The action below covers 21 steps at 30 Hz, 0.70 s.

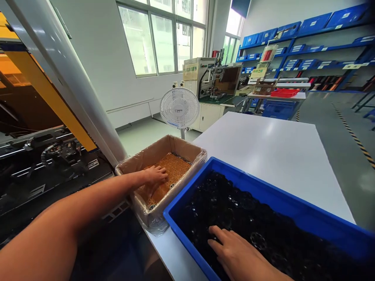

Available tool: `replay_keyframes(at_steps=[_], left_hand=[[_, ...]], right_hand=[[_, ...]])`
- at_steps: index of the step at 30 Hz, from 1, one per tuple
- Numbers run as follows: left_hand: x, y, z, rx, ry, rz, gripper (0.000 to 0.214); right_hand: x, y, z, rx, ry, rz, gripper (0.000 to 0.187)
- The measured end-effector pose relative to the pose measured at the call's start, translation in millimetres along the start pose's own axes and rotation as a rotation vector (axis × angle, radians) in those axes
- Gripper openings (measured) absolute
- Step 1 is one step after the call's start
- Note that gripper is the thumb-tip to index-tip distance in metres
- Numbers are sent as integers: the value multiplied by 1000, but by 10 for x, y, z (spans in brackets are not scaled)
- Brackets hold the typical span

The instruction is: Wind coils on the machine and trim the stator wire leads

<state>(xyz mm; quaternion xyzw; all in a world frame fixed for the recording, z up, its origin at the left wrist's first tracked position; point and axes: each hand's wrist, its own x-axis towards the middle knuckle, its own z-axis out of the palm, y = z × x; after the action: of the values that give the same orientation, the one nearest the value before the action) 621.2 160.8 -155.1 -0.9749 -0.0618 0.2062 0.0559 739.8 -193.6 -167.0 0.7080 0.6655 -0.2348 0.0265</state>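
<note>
My left hand [155, 174] reaches into a cardboard box [140, 160] lined with clear plastic and rests on an orange patterned layer [175, 168] inside it; its fingers are curled, and what they grip, if anything, is hidden. My right hand [234, 249] lies in a blue plastic bin [263, 187] filled with several small black ring-shaped parts [258, 238]. Its fingers are stretched out flat over the parts.
Both containers sit at the near corner of a white table [263, 144]. A white fan [179, 108] stands behind the box. A dark machine [43, 164] is at left, a beige machine [205, 86] at the back, and blue shelving [307, 47] at right.
</note>
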Motion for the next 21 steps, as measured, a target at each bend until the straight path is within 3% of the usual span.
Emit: replay_keyframes(at_steps=[6, 9, 12, 15, 17, 19, 21], left_hand=[[26, 85, 141, 53, 69, 38, 31], [25, 88, -3, 49, 157, -31, 32], [-103, -33, -297, 35, 268, -128, 34], [-375, -136, -644, -10, 415, -242, 32], [-664, -85, -817, -65, 540, -325, 30], [-1051, 108, -858, -146, 683, -413, 23], [-1507, 436, -698, -260, 838, -515, 22]], right_hand=[[2, -3, 10, -16, 10, 22, 41], [5, -29, -34, -18, -12, 45, 43], [-9, -66, -96, -32, -8, 43, 46], [-38, -103, -139, -44, 9, 25, 45], [-54, -116, -150, -52, 25, 22, 45], [-62, -104, -143, -64, 73, -15, 45], [-60, -51, -109, -63, 147, -94, 43]])
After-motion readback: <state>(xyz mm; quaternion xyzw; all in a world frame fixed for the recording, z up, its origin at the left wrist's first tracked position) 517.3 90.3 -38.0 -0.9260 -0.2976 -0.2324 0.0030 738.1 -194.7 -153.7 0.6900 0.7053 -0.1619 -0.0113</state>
